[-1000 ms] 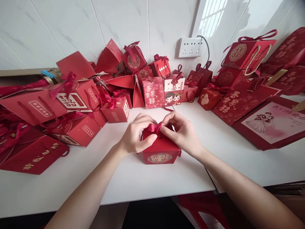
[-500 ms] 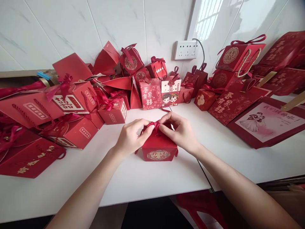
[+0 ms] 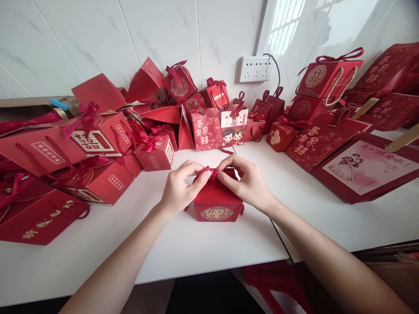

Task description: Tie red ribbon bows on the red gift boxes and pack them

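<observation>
A small red gift box (image 3: 218,211) with a round gold-and-white emblem stands upright on the white table (image 3: 183,248), straight in front of me. Above its lid is a dark red ribbon (image 3: 214,174), gathered in a knot or bow. My left hand (image 3: 183,185) pinches the ribbon's left side between thumb and index finger. From the right, my right hand (image 3: 245,181) pinches the ribbon's other side in the same way. The fingertips hide part of the knot. Red cord handles hang at both sides of the box.
Many red gift boxes crowd the left, such as a ribboned box (image 3: 155,152). Patterned boxes (image 3: 205,131) line the back by the tiled wall. At right lies a dark red bag (image 3: 366,170) with a couple picture. A power strip (image 3: 255,69) is on the wall.
Both hands keep their pinch on the ribbon. The fingertips have drawn slightly apart, and the ribbon between them looks a little more spread. The box has barely moved.
</observation>
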Action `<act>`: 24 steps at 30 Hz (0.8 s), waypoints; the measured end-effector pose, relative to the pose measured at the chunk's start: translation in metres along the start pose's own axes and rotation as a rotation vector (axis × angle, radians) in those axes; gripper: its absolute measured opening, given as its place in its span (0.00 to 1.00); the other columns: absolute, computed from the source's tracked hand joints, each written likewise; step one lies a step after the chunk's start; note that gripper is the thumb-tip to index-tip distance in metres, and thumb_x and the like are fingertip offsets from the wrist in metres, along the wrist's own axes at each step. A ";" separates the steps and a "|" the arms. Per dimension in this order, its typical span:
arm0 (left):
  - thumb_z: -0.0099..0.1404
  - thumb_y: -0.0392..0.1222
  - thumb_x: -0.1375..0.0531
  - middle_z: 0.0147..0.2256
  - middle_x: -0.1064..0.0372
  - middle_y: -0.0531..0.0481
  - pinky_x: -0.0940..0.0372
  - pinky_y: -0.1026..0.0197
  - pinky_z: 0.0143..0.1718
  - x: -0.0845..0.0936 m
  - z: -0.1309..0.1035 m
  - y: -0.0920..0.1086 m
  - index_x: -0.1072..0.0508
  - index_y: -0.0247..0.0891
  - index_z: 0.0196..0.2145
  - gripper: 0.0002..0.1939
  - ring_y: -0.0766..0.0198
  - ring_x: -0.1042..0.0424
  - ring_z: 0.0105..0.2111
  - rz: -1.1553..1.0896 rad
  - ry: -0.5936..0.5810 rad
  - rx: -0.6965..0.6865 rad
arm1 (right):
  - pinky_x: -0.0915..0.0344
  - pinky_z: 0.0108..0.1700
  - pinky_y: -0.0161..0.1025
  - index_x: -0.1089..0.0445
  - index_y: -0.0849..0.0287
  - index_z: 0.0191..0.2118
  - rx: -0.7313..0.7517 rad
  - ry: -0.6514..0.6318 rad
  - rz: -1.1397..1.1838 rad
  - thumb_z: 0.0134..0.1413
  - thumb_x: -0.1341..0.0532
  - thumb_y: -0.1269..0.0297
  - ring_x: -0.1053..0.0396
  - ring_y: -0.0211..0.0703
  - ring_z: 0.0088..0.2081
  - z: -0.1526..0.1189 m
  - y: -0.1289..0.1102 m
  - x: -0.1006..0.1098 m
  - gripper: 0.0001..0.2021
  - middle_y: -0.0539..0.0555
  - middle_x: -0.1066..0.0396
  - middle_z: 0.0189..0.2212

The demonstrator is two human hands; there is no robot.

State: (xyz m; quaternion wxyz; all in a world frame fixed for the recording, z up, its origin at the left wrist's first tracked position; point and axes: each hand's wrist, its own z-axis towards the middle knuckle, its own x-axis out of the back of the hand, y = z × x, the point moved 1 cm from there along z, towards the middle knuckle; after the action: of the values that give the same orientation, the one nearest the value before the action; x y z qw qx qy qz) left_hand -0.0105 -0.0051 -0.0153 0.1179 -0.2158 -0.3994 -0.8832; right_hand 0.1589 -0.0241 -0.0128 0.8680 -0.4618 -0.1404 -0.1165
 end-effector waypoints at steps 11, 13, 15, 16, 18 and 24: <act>0.64 0.47 0.46 0.25 0.36 0.53 0.39 0.67 0.29 -0.002 0.004 0.006 0.33 0.36 0.26 0.13 0.68 0.37 0.27 -0.379 -0.136 0.314 | 0.35 0.36 0.35 0.34 0.57 0.30 0.094 -0.017 -0.078 0.52 0.43 0.73 0.32 0.37 0.31 -0.001 -0.004 0.003 0.04 0.49 0.29 0.29; 0.64 0.47 0.47 0.25 0.36 0.53 0.40 0.67 0.29 -0.003 0.004 0.006 0.33 0.36 0.26 0.13 0.68 0.38 0.27 -0.399 -0.143 0.324 | 0.35 0.36 0.35 0.34 0.57 0.31 0.073 -0.046 -0.042 0.52 0.43 0.73 0.32 0.37 0.31 0.000 -0.004 0.003 0.04 0.49 0.29 0.29; 0.65 0.47 0.47 0.25 0.36 0.53 0.39 0.67 0.30 -0.003 0.003 0.005 0.34 0.37 0.26 0.14 0.67 0.37 0.27 -0.404 -0.146 0.324 | 0.34 0.35 0.35 0.34 0.57 0.31 0.032 -0.086 0.004 0.53 0.43 0.73 0.32 0.37 0.31 0.001 -0.003 0.003 0.04 0.49 0.29 0.28; 0.65 0.47 0.48 0.25 0.35 0.53 0.39 0.66 0.30 -0.004 0.003 0.006 0.34 0.37 0.25 0.14 0.67 0.36 0.28 -0.400 -0.146 0.323 | 0.34 0.35 0.35 0.34 0.58 0.32 0.008 -0.107 0.028 0.54 0.43 0.72 0.31 0.37 0.31 0.001 -0.002 0.003 0.03 0.49 0.29 0.29; 0.65 0.46 0.48 0.25 0.34 0.52 0.38 0.66 0.30 -0.004 0.002 0.006 0.34 0.37 0.24 0.14 0.66 0.35 0.28 -0.384 -0.141 0.322 | 0.34 0.35 0.35 0.33 0.58 0.33 -0.025 -0.138 0.063 0.55 0.42 0.71 0.30 0.37 0.31 0.002 -0.001 0.003 0.02 0.50 0.29 0.29; 0.63 0.45 0.46 0.25 0.31 0.53 0.38 0.66 0.31 -0.008 0.002 0.004 0.33 0.37 0.26 0.12 0.66 0.33 0.28 -0.441 -0.108 0.338 | 0.34 0.36 0.34 0.33 0.58 0.33 0.015 -0.126 0.030 0.55 0.42 0.71 0.31 0.37 0.32 0.002 0.000 0.003 0.02 0.49 0.28 0.30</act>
State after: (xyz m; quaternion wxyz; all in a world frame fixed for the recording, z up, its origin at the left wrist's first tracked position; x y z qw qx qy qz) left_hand -0.0018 -0.0062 -0.0150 -0.0641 -0.1478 -0.5839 -0.7957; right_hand 0.1617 -0.0232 -0.0105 0.8625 -0.4638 -0.1888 -0.0731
